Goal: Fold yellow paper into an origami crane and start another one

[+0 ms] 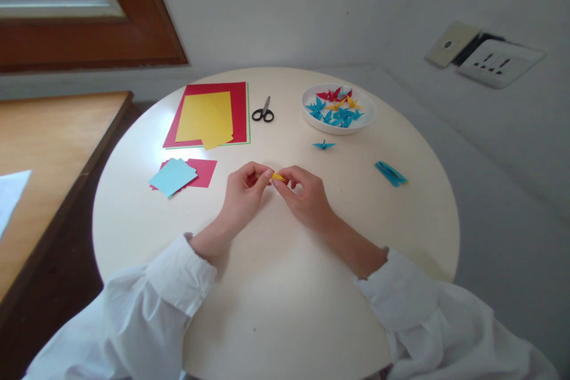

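Note:
Both my hands meet over the middle of the round white table (276,309). My left hand (244,193) and my right hand (303,195) pinch a small folded yellow paper piece (278,177) between their fingertips, each with fingers closed on it. A finished blue paper crane (324,144) lies on the table just beyond my right hand. A white plate (366,120) holding several blue, red and yellow paper cranes stands at the far right.
Black scissors (263,112) lie at the back. Yellow sheets on red paper (209,116) lie at the back left, with small blue and red squares (178,175) nearer. A blue folded piece (390,173) lies at the right. A wooden desk (48,154) stands left.

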Motion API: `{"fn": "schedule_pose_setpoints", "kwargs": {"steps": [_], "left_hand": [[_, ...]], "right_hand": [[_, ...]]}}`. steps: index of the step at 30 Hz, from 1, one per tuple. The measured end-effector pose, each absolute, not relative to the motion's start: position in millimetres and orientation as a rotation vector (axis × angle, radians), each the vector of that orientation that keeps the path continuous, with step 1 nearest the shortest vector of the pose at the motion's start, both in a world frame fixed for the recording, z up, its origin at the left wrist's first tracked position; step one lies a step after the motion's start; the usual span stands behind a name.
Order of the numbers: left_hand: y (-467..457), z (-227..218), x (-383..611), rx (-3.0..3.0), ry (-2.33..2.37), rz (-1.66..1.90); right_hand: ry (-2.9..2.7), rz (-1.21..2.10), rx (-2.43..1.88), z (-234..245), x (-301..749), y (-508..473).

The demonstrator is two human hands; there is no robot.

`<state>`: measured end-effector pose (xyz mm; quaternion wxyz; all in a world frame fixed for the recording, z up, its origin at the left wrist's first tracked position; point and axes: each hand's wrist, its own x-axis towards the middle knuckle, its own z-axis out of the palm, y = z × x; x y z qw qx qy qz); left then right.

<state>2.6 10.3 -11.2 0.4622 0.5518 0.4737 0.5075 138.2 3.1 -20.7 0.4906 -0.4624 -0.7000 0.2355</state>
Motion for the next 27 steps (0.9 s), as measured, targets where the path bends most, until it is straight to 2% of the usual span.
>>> {"fn": "schedule_pose_setpoints", "kwargs": {"steps": [11, 27], "left_hand": [[10.5, -11.7, 2.5, 1.304, 1.126, 1.258], [12.3, -13.6, 2.7, 1.249, 1.101, 1.201]], "right_hand": [[-1.556, 0.77, -1.144, -24.8, 137.9, 4.3], [-1.528, 0.732, -1.123, -23.1, 139.3, 4.3]]}}
